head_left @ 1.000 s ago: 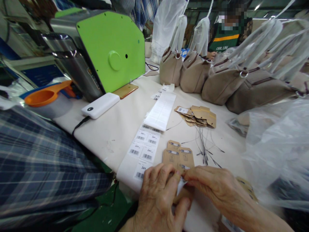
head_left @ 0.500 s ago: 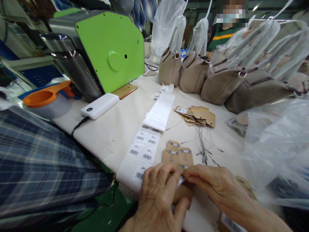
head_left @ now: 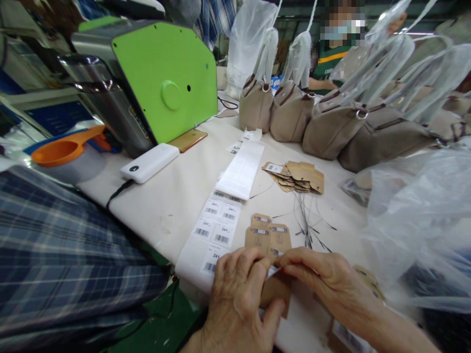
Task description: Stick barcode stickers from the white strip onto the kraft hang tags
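My left hand [head_left: 241, 294] lies over the lower end of the tags, its thumb and fingers gripping a brown cardboard tag [head_left: 277, 292]. Fingers of my right hand [head_left: 316, 274] are pinched together at that tag's upper edge, on a small white sticker [head_left: 271, 271] mostly covered by the hands. More brown tags [head_left: 258, 238] with dark printed strips lie flat just beyond my fingertips. To the left of them runs a strip of barcode price stickers [head_left: 222, 234], its far part folded over with the white backing [head_left: 241, 171] up.
Beyond lie a pile of tags [head_left: 296, 175] and loose black strings [head_left: 305, 225]. Beige handbags [head_left: 290, 115] with wrapped handles line the back, a co-worker [head_left: 331, 63] behind them. A green machine [head_left: 169, 83], power bank [head_left: 150, 163] and phone [head_left: 189, 140] stand left; plastic bags [head_left: 423, 211] lie right.
The view has shifted slightly. My hands stay at the same tag, and more of its brown face shows between them. The co-worker's arm behind the bags has moved.
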`<state>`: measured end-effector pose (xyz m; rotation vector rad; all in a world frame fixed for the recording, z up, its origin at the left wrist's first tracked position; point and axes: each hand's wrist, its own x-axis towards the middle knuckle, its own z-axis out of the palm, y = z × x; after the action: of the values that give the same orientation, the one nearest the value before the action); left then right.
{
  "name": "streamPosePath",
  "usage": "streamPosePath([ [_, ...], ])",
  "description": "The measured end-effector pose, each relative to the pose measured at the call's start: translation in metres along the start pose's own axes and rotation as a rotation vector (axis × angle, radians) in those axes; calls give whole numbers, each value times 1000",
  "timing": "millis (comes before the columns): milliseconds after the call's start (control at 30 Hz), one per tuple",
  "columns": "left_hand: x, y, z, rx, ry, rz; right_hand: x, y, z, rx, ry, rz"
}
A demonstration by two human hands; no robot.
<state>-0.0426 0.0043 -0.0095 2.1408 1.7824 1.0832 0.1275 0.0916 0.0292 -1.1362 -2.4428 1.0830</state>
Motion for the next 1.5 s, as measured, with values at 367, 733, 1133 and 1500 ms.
streamPosePath([
  [367, -2, 0, 0, 7, -33, -15, 5, -6, -2, 125, 38, 36],
  [733, -2, -1, 2, 32, -18, -2, 13, -13, -6, 302, 198, 71],
  [1133, 1, -4, -4, 69, 20, 64, -43, -3, 5, -562, 581, -478],
  [1500, 1, -8, -17, -104, 67, 66, -47, 5, 14, -594, 728, -567],
])
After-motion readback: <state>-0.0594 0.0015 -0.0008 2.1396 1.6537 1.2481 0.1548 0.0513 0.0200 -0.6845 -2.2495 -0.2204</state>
